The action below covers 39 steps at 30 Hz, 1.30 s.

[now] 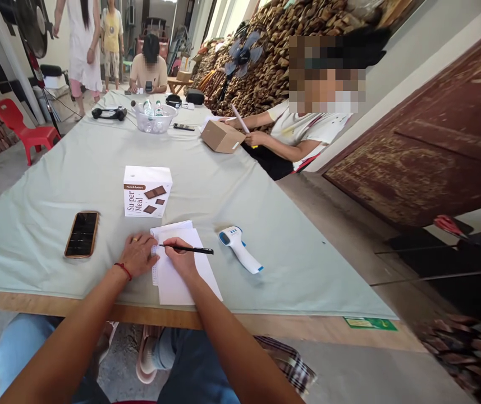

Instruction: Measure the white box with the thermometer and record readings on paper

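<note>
My right hand point(180, 258) grips a black pen point(198, 250), its tip on the upper left part of a white sheet of paper point(185, 283). Other sheets peek out from under that one. Fingers spread, my left hand point(139, 255) lies flat at the paper's left edge; a red cord circles the wrist. Just beyond the paper stands a white "Super Meal" box point(147, 192) with brown bars printed on it. A smartphone point(82, 234) with a dark screen lies left of my left hand. To the right of the paper rests a white and blue infrared thermometer point(240, 250).
A pale green cloth point(286, 269) covers the long table. Farther along are a cardboard box point(221, 137), a clear basin point(156, 120) with bottles, and a black device point(109, 113). A person point(303, 129) sits at the right side holding papers; other people are at the far end.
</note>
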Each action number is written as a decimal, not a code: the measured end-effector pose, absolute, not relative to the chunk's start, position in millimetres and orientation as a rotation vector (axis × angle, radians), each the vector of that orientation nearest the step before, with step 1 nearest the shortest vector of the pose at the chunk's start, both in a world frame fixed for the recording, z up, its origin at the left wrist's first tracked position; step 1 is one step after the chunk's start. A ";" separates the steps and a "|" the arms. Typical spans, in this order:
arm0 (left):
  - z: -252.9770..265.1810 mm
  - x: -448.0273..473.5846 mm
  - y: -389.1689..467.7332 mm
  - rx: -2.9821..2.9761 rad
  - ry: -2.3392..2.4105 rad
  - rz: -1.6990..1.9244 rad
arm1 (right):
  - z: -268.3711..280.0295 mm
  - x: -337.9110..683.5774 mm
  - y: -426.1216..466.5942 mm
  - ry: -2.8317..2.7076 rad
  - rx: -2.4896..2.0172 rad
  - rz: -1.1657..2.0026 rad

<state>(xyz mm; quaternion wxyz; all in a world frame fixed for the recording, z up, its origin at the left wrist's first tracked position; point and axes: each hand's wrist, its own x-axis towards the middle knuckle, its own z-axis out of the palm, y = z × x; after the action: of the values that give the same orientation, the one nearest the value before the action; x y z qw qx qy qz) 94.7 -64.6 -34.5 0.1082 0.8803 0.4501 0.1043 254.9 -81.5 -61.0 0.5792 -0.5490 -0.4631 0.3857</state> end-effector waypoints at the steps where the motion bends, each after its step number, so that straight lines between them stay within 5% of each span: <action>1: -36.1 94.8 -63.4 2.591 1.319 0.347 | -61.3 254.3 -82.0 -1.076 -1.299 0.885; 39: -48.0 93.4 -66.4 2.539 1.340 0.526 | -83.4 252.9 -86.1 -1.299 -1.456 0.799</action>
<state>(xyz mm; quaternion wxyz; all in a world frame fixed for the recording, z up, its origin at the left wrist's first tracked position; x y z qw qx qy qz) 93.4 -66.4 -48.0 0.1114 0.8645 0.4562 0.1790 252.9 -86.1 -83.4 0.4940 -0.6004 -0.5355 0.3297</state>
